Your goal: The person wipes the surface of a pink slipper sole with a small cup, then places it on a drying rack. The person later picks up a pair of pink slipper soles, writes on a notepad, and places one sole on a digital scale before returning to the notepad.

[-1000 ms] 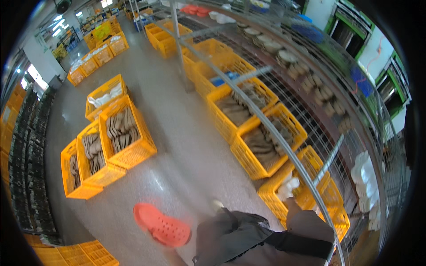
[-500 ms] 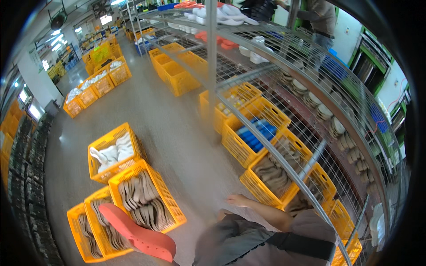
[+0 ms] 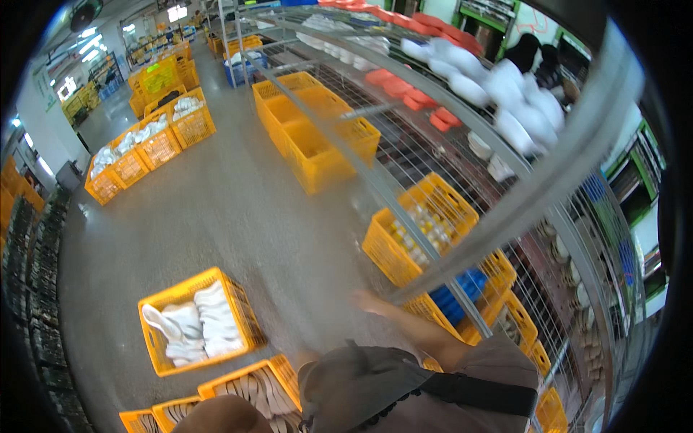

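Our right hand (image 3: 369, 302) loose in the aisle, yellow crates either side

Nearest, a blurred brown shape (image 3: 224, 416) at the lower edge may be our left hand or arm; its fingers we cannot make out. The right fingers look loosely extended, nothing showing in them, near the crate of blue pieces (image 3: 504, 270) by the wire rack (image 3: 527, 180). We judge that crate stiff and light, weighted by its load; best held by opposite rims. Left of it, across the floor, the crate of white pieces (image 3: 247, 314) probably lifts easily, its smooth contents perhaps slippery. Against half a second ago, the red clog is out of view, the white-piece crate shows lower, and the farther paired crates (image 3: 317, 173) look larger
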A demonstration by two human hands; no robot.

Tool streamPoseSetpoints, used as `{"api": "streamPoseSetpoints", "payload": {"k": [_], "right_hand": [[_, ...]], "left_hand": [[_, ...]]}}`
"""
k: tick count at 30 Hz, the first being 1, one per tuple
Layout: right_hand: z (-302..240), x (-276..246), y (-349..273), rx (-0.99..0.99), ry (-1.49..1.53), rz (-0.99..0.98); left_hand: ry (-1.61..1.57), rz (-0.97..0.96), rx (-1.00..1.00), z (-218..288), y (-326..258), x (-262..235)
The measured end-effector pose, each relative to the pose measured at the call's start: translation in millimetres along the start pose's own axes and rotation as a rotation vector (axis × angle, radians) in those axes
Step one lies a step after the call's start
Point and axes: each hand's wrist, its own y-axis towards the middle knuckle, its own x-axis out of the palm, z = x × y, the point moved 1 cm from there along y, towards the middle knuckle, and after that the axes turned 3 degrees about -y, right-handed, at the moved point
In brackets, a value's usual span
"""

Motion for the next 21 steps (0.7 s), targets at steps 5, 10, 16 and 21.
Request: {"api": "streamPoseSetpoints", "payload": {"k": [5,10,16,21], "right_hand": [[-169.1,-67.7,290.7,-0.121,-0.112,-0.14],[-194.4,-106.7,493.9,-0.155,0.169,-0.173],[-185.9,-241.4,596.2,-0.034,0.148,-0.104],[-231.0,-368.9,709.6,0.086,0.254,0.007]], "left_hand": [[-0.119,-0.03,-0.177,17.2,80.0,-211.2],[-0.232,-0.042,-0.32,48.8,173.1,-418.7],[-0.305,-0.105,-0.389,119.0,327.0,-638.3],[-0.331,-0.206,-0.404,158.4,451.6,-819.0]]}}
